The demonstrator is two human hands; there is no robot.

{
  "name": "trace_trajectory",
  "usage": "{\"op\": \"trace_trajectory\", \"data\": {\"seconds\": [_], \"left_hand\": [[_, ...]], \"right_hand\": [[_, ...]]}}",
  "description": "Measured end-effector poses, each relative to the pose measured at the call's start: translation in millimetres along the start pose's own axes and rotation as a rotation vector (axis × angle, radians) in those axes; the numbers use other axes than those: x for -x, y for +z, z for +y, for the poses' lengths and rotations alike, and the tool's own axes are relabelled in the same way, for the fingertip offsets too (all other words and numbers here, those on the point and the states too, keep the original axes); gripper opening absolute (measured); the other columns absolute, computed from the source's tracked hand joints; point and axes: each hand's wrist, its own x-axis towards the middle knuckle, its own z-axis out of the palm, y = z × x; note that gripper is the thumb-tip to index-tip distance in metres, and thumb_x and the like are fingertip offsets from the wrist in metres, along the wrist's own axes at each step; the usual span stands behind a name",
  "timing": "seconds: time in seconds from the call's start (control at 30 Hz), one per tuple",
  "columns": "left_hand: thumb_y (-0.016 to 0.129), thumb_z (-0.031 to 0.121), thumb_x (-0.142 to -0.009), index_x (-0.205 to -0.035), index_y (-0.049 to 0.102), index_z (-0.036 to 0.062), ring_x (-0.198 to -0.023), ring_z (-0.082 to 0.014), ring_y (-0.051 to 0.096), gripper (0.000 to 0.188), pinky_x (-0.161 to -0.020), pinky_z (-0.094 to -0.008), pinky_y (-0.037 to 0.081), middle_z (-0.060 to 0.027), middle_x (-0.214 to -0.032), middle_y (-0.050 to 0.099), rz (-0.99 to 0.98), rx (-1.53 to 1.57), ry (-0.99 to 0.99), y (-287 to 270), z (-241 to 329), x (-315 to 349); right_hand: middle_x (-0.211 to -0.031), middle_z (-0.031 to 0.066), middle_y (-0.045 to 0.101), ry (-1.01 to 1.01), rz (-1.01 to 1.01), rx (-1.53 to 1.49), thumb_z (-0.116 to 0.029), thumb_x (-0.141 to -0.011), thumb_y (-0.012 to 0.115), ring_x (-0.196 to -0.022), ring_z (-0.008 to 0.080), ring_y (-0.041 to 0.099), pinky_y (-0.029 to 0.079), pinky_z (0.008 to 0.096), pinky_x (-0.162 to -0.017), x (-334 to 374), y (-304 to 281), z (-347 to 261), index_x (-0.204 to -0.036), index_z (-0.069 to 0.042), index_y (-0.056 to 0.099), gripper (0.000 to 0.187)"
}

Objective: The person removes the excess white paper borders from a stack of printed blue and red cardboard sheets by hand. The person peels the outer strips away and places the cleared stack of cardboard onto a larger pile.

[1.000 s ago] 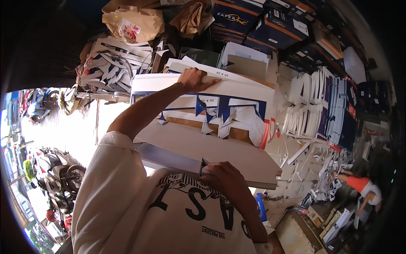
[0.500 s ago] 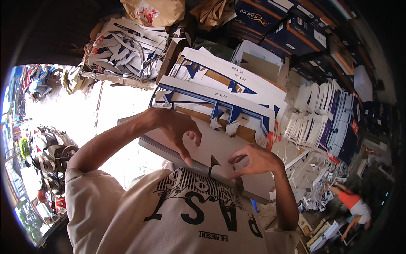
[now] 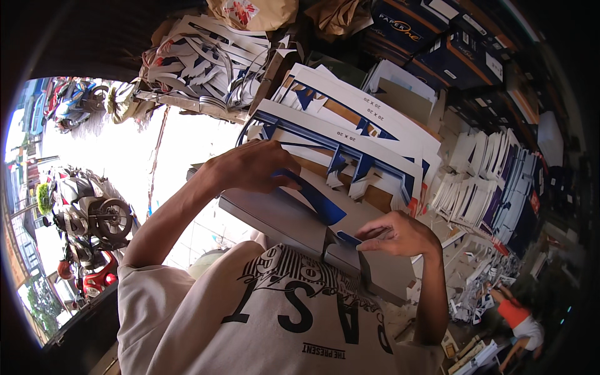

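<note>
My left hand (image 3: 259,165) is closed on a long blue cardboard strip (image 3: 319,201), which slants down toward the right over a stack of grey cardboard sheets (image 3: 269,215). My right hand (image 3: 395,235) pinches a small blue cardboard piece (image 3: 348,239) between thumb and fingers, just above the stack's near edge. The grey stack lies against my body, with a notch cut into its near side between the two hands. Beyond it, white and blue cut-out cardboard sheets (image 3: 381,147) lie overlapped, with triangular and strip-shaped openings in them.
A heap of white offcut strips (image 3: 200,65) fills a wooden-edged bin at the far left. Dark blue boxes (image 3: 459,59) are piled at the back right, near stacked white cardboard (image 3: 478,175). Parked motorcycles (image 3: 94,209) stand outside at left; a person in orange (image 3: 514,312) bends at lower right.
My empty left hand now holds the long blue strip. The right hand has closed on the small blue piece. A pointed dark opening in the grey stack no longer shows. The view has shifted slightly.
</note>
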Motion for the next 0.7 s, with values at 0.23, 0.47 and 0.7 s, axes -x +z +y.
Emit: {"op": "trace_trajectory", "data": {"seconds": [0.23,0.47,0.7], "left_hand": [[0.076,0.024,-0.084,-0.098,0.073,0.0094,-0.081,-0.0237,0.070,0.020,-0.077,-0.0357,0.056,-0.0080,-0.087,0.074,0.063,-0.064,0.008,-18.8,3.1,-7.4],[0.078,0.034,-0.082,-0.103,0.074,0.0118,-0.095,-0.0272,0.069,0.030,-0.084,-0.0372,0.056,-0.0124,-0.095,0.072,0.141,0.225,0.019,-44.9,-61.5,-13.1],[0.074,0.045,-0.084,-0.122,0.059,0.0056,-0.112,-0.0329,0.062,0.057,-0.101,-0.0507,0.044,-0.0165,-0.116,0.067,0.956,-0.285,-0.069,-40.3,-26.4,-7.3]], "right_hand": [[-0.100,0.0104,0.072,-0.058,0.060,0.016,-0.034,-0.082,0.078,-0.094,0.0155,0.068,0.055,0.0311,-0.078,-1.9,-1.2,3.9,-0.106,-0.002,0.071,0.041],[-0.061,0.0038,0.055,-0.050,0.468,0.130,-0.017,-0.092,0.064,-0.056,0.0092,0.047,0.040,0.0278,-0.055,-1.5,-0.5,-1.7,-0.083,0.005,0.064,0.025],[-0.080,0.0176,0.067,-0.107,1.038,0.586,-0.014,-0.094,0.059,-0.072,0.0349,0.064,0.049,0.0407,-0.067,-22.6,-29.7,-12.9,-0.091,0.001,0.062,0.016]]}}
